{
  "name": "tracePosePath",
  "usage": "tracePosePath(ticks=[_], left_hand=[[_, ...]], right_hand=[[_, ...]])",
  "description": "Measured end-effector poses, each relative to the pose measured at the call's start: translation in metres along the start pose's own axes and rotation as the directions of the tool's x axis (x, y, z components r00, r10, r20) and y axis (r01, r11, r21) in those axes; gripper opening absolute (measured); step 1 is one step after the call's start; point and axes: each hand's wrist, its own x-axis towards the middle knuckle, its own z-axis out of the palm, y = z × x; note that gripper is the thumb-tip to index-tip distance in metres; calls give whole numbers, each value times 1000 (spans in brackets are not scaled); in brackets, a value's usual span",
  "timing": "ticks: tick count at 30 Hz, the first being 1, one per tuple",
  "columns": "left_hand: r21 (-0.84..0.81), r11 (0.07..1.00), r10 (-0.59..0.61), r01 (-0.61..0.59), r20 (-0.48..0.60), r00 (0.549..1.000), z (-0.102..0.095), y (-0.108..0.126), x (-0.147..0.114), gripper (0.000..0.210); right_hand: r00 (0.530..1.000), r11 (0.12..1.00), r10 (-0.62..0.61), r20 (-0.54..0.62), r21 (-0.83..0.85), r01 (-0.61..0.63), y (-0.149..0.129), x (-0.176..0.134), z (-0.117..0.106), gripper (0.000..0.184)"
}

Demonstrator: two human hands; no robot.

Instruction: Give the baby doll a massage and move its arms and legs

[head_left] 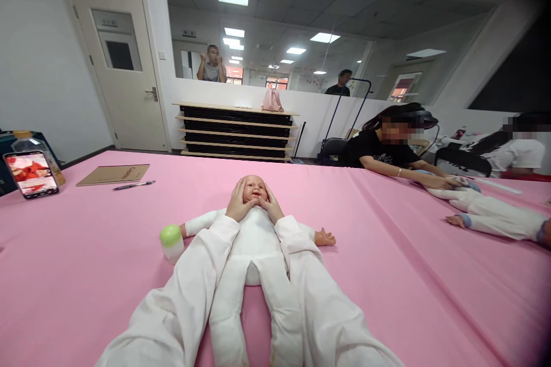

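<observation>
Doll (258, 235) on back, head toward 12 o'clock. Left hand (236, 205), right hand (272, 206) cup cheeks, fingers extended, unclenched, apparently so thumbs reach chin. Green-capped bottle (171, 242) at 9 o'clock, seemingly within reach. Phone (31, 175) at 10, upright, presumably for viewing.

Plain wht sleeves (183, 281) w/ faint pinkish tint, loose, v. creased, approx. wrist-length
</observation>
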Motion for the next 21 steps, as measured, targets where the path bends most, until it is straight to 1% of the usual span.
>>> tracePosePath(ticks=[2, 5, 8, 13, 15, 21], left_hand=[[-19, 1000, -6, 6, 8, 1000, 0, -2, 1, 71], [-33, 999, -30, 30, 21, 999, 0, -3, 2, 63], [-39, 998, -39, 40, 20, 999, 0, -1, 2, 65], [-18, 1000, -20, 20, -4, 1000, 0, 4, 0, 80], [-1, 1000, -20, 20, -5, 1000, 0, 5, -1, 83], [10, 1000, -17, 17, 19, 1000, -1, 1, 0, 73]], right_hand=[[1000, 1000, 8, 6, 25, -8, 3, 2, -2, 91], [1000, 999, -16, 3, 46, 16, 5, 4, -3, 82], [1000, 999, -26, -3, 32, 26, 4, 4, -3, 77], [1000, 1000, -18, -12, -2, 18, -1, 1, -1, 85], [1000, 1000, -23, -15, -16, 23, -3, -1, 1, 89], [1000, 1000, -14, -14, 4, 14, -5, -4, 3, 95]])
